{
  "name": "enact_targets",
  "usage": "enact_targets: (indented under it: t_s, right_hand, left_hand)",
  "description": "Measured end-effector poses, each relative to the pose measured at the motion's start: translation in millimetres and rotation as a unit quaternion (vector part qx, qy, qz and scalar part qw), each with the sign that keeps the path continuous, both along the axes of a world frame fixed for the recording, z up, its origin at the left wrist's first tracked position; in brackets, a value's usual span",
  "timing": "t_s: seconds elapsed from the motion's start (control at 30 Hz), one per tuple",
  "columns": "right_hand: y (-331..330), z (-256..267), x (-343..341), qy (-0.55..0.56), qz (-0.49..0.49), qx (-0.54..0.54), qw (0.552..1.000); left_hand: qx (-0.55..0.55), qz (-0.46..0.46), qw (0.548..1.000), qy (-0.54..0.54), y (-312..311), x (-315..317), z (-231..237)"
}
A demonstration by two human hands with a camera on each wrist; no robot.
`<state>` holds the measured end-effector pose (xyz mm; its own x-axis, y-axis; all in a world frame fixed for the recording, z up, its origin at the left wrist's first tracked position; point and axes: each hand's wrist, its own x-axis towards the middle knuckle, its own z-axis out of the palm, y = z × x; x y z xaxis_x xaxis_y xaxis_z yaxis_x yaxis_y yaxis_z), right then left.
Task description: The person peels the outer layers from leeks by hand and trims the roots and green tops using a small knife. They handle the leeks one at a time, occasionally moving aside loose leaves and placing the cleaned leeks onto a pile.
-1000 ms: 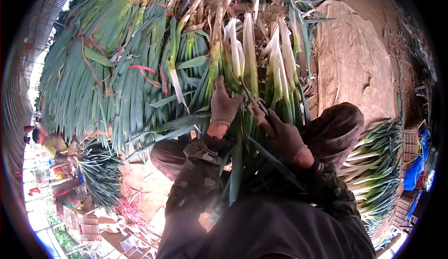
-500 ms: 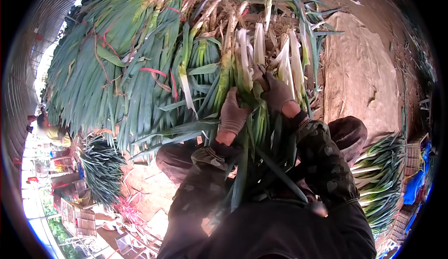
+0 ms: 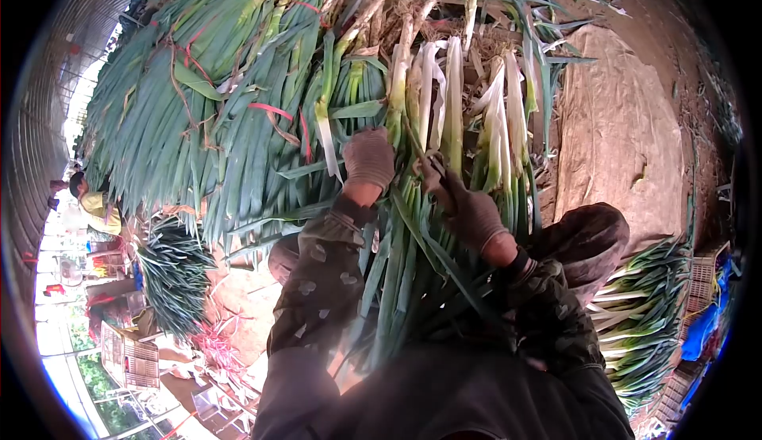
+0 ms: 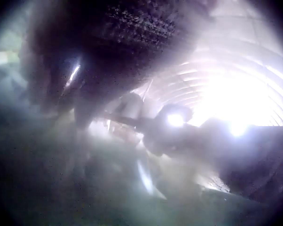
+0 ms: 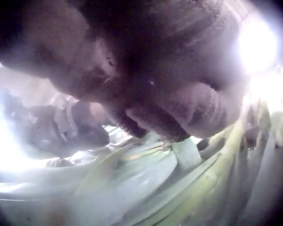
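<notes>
My gloved left hand (image 3: 369, 158) is bent down onto green leek leaves left of the bunch in front of me; its fingertips are hidden, and I cannot tell what they hold. Just to the right, my gloved right hand (image 3: 472, 216) has its fingers curled round a thin dark strip (image 3: 415, 138) that slants up across the leeks (image 3: 452, 107). White shanks point away from me and green leaves trail toward my lap. The right wrist view shows bent fingers (image 5: 155, 120) close over pale green leaves (image 5: 132, 183). Blur and glare cover much of the left wrist view.
A large heap of leeks (image 3: 190, 130) with red ties spreads on the left. Brown sacking (image 3: 615, 130) lies to the right, above another leek pile (image 3: 639, 305). Plastic crates (image 3: 131, 357) stand at lower left. Another person (image 3: 99, 206) is at far left.
My left hand has shifted left and away from me, off the middle of the bunch. My right hand reached forward to the white shanks, then came back toward me. The view has shifted slightly.
</notes>
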<state>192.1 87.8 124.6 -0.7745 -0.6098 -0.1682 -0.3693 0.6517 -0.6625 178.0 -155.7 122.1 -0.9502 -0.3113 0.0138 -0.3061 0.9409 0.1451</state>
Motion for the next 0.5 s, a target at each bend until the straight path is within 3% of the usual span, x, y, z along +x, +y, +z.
enact_targets:
  t_s: [0.17,0.27,0.5]
  right_hand:
    - [-2.6,-0.5,22.4,-0.010,-0.003,0.007,1.000]
    - [-5.2,2.3,17.7,-0.008,0.002,0.000,1.000]
    - [-29.8,-0.7,-25.7,0.013,-0.016,0.028,0.999]
  left_hand:
    - [-0.032,0.010,0.999,0.015,13.3,-6.5,-2.0]
    - [0.034,0.041,0.997,0.059,1.5,-12.2,-19.9]
    - [0.000,0.005,0.999,-0.037,-1.8,-25.8,-21.1]
